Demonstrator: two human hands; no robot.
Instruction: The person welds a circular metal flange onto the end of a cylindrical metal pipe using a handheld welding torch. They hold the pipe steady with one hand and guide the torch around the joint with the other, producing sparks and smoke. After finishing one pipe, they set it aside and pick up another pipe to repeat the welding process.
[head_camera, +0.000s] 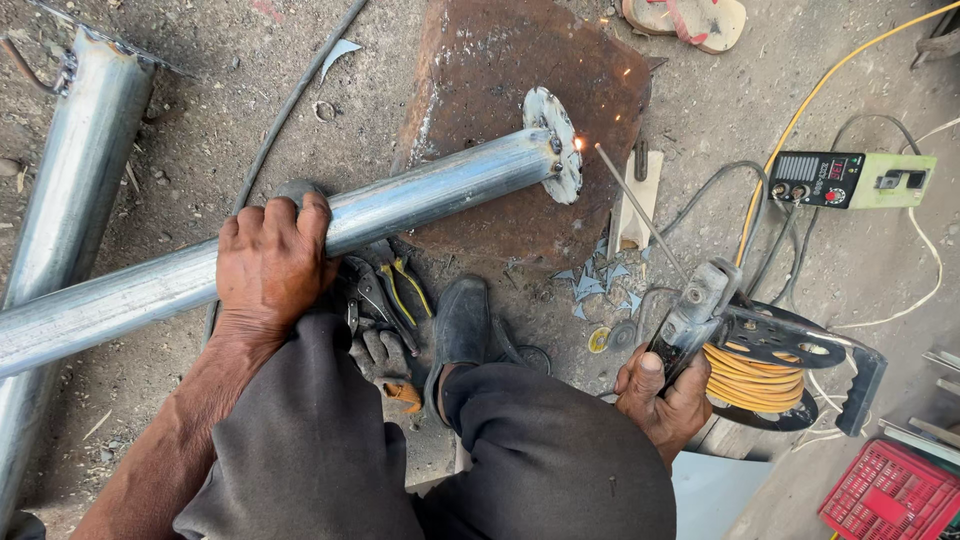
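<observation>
My left hand grips a long galvanized steel pipe that lies across my knee. A round metal disc sits on the pipe's far end. My right hand holds a welding electrode holder. Its thin rod reaches up to the joint between disc and pipe, where an orange spark glows. The pipe end rests over a rusty steel plate.
A second pipe lies at the left. Pliers and a work glove lie by my shoe. A small welding machine, yellow cable reel, red crate and a sandal sit around.
</observation>
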